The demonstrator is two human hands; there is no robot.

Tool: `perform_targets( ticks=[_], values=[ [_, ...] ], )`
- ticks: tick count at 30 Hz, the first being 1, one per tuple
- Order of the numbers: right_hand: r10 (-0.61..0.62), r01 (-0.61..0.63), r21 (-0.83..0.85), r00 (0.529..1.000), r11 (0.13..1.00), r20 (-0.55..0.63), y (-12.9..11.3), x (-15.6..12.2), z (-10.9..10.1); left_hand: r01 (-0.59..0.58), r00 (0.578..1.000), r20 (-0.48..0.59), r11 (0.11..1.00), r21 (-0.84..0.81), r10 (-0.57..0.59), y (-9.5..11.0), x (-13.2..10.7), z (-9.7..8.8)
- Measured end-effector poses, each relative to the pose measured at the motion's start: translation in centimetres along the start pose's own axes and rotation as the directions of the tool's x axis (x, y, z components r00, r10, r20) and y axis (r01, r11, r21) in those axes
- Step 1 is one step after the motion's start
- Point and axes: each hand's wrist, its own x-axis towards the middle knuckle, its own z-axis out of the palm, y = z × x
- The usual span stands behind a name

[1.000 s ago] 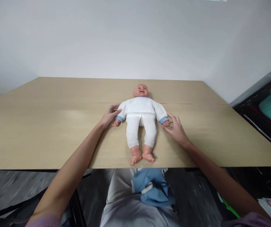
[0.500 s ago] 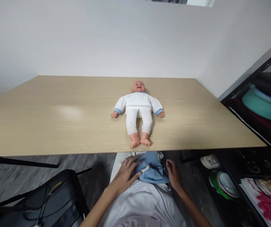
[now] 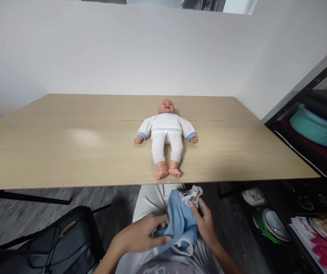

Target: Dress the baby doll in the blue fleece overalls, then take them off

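Handling has shifted from the doll (image 3: pixel 167 123), face-up on the worktop (image 3: pixel 95 160), to the blue cloth (image 3: pixel 180 213): right hand (image 3: pixel 205 222) pinching it, left hand (image 3: pixel 145 231) half-curled at its side, grip unclear.

The right fingers (image 3: pixel 196 214) grip blue cloth (image 3: pixel 181 217).

Blue garment (image 3: pixel 178 215) bunched; doll (image 3: pixel 167 121) supine

Garment: creased, pale-trimmed, white cartoon print at the end nearest the table (image 3: pixel 66 163); located before the table's near edge. Doll: on the table, white outfit, blue cuffs, arms spread, feet close to that edge.
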Motion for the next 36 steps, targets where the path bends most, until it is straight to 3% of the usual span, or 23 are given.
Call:
perform_targets(
  ticks=[1, 3, 5, 6, 7, 9, 10, 11, 13, 16, 17, 19, 21, 22, 25, 28, 30, 32, 33, 36],
  values=[
    [-0.070, 0.070, 0.006, 0.996, 0.998, 0.053, -2.1, -0.7, -0.2, -0.028, 1.000, 0.008, 1.000, 0.007, 0.028, 1.2, -1.3, -1.1],
    [-0.239, 0.239, 0.022, 0.958, 0.971, 0.161, -6.6, -1.2, -1.0, -0.091, 0.992, -0.085, 0.996, 0.023, 0.093, 3.4, -3.1, -3.6],
    [-0.411, 0.418, 0.032, 0.872, 0.908, 0.268, -11.3, -0.4, -1.8, -0.196, 0.973, -0.119, 0.980, 0.019, 0.197, 5.5, -3.7, -6.2],
    [-0.486, 0.500, 0.042, 0.814, 0.865, 0.319, -13.7, 0.4, -2.1, -0.282, 0.944, -0.181, 0.959, -0.001, 0.277, 6.4, -3.4, -7.5],
    [-0.538, 0.562, 0.045, 0.762, 0.826, 0.361, -15.9, 1.3, -2.2, -0.369, 0.887, -0.297, 0.929, 0.003, 0.353, 7.3, -2.9, -8.9],
    [-0.630, 0.662, 0.064, 0.672, 0.746, 0.389, -20.3, 3.4, -2.1, -0.470, 0.717, -0.534, 0.876, 0.106, 0.449, 8.9, -1.2, -11.7],
    [-0.648, 0.685, 0.072, 0.643, 0.725, 0.408, -22.3, 4.5, -1.8, -0.496, 0.680, -0.543, 0.855, 0.153, 0.492, 9.7, -0.1, -13.2],
    [-0.676, 0.709, 0.087, 0.619, 0.700, 0.400, -24.2, 5.5, -1.6, -0.547, 0.675, -0.496, 0.821, 0.162, 0.547, 10.5, 0.9, -14.7],
    [-0.718, 0.752, 0.081, 0.584, 0.654, 0.378, -27.5, 7.5, -1.0, -0.647, 0.686, -0.363, 0.757, 0.091, 0.631, 12.1, 2.9, -17.8],
    [-0.781, 0.827, 0.040, 0.513, 0.561, 0.356, -31.0, 10.3, -0.3, -0.694, 0.702, -0.238, 0.720, -0.015, 0.671, 14.4, 5.0, -22.2],
    [-0.794, 0.846, 0.010, 0.496, 0.533, 0.353, -31.8, 11.1, -0.1, -0.717, 0.676, -0.238, 0.697, 0.001, 0.697, 15.0, 5.5, -23.4],
    [-0.814, 0.871, -0.075, 0.482, 0.486, 0.326, -32.8, 12.8, 0.6, -0.785, 0.573, -0.262, 0.612, 0.098, 0.777, 16.0, 6.3, -25.6],
    [-0.843, 0.878, -0.168, 0.479, 0.449, 0.245, -33.3, 14.5, 1.6, -0.823, 0.469, -0.250, 0.522, 0.223, 0.847, 16.4, 7.0, -27.5],
    [-0.861, 0.875, -0.205, 0.474, 0.438, 0.183, -33.4, 15.5, 2.2, -0.827, 0.437, -0.230, 0.489, 0.276, 0.870, 16.4, 7.4, -28.3],
    [-0.891, 0.883, -0.182, 0.450, 0.434, 0.060, -33.8, 19.1, 3.7, -0.793, 0.437, -0.204, 0.482, 0.373, 0.876, 16.4, 8.6, -30.0],
    [-0.836, 0.850, 0.101, 0.475, 0.516, 0.274, -34.3, 23.1, 4.4, -0.710, 0.433, -0.313, 0.534, 0.460, 0.845, 16.7, 10.0, -30.8],
    [-0.773, 0.761, 0.251, 0.464, 0.598, 0.433, -34.6, 25.2, 4.5, -0.659, 0.384, -0.401, 0.551, 0.512, 0.832, 16.9, 10.7, -31.0],
    [-0.719, 0.697, 0.277, 0.485, 0.662, 0.498, -34.8, 26.5, 4.4, -0.637, 0.345, -0.451, 0.559, 0.531, 0.823, 17.0, 11.2, -31.1],
    [-0.692, 0.677, 0.258, 0.509, 0.689, 0.512, -34.8, 26.8, 4.4, -0.632, 0.349, -0.464, 0.570, 0.525, 0.814, 16.9, 11.3, -31.2],
    [-0.591, 0.629, 0.158, 0.573, 0.761, 0.568, -34.6, 27.3, 4.3, -0.611, 0.411, -0.490, 0.631, 0.478, 0.769, 16.3, 11.5, -31.6]
  ],
)
